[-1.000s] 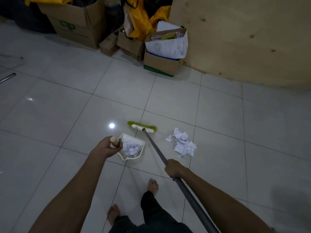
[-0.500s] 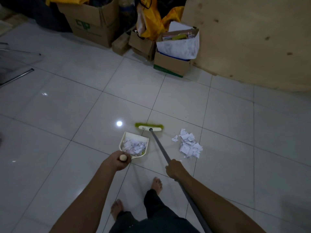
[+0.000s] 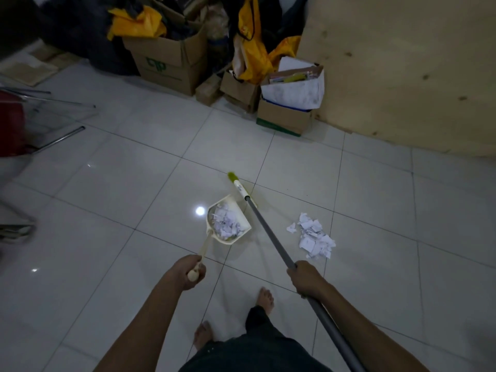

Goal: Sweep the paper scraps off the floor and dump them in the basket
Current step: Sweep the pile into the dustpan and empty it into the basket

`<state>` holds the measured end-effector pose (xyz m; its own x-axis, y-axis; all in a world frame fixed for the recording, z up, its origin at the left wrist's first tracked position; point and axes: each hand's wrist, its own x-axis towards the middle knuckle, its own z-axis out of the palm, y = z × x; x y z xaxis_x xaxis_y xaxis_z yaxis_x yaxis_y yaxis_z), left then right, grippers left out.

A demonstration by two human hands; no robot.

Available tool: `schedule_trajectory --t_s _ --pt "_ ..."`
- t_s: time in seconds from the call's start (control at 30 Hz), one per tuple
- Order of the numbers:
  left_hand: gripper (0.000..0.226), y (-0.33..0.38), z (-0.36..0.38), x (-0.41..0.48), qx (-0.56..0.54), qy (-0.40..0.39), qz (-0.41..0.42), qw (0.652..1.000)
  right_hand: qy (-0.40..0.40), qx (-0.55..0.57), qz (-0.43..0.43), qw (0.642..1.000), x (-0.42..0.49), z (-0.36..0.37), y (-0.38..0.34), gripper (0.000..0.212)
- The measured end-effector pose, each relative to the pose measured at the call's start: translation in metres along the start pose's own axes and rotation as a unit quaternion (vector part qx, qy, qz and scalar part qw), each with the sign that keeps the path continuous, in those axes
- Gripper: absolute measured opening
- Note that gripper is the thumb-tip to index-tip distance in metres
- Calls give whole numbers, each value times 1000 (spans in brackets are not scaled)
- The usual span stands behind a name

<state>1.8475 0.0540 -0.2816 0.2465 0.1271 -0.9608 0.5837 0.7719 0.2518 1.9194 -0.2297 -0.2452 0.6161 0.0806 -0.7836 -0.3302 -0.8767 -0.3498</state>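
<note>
My left hand (image 3: 188, 272) grips the end of the cream dustpan's long handle. The dustpan (image 3: 216, 208) hangs tilted just above the white tiles and carries a heap of white paper scraps (image 3: 228, 224). My right hand (image 3: 306, 277) grips the grey pole of the broom, whose green-bristled head (image 3: 237, 183) is turned end-on beyond the dustpan. A loose pile of paper scraps (image 3: 314, 237) lies on the floor to the right of the pole. No basket is in view.
Cardboard boxes (image 3: 166, 63) with yellow bags stand at the back wall, one box (image 3: 284, 114) holding papers. A plywood sheet (image 3: 402, 63) leans at the right. Metal chair legs (image 3: 61, 135) lie at the left. My bare feet (image 3: 265, 296) stand below the dustpan.
The dustpan has lifted and tilted, its handle now stretched out from my left hand. The broom head has swung from sideways to end-on. The view has shifted left.
</note>
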Motion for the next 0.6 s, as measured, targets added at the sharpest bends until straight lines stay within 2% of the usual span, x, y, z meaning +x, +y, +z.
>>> schedule_trajectory --t_s 0.13,0.27,0.6 --pt "16 -1 -25 -12 25 -19 27 999 16 32 -9 999 -21 20 -7 22" --pt "17 -3 -51 -27 29 -25 47 998 21 81 -35 996 -40 44 -17 32" --pt "16 -6 -123 -50 -10 -38 64 997 32 70 -46 996 -74 90 -43 31"
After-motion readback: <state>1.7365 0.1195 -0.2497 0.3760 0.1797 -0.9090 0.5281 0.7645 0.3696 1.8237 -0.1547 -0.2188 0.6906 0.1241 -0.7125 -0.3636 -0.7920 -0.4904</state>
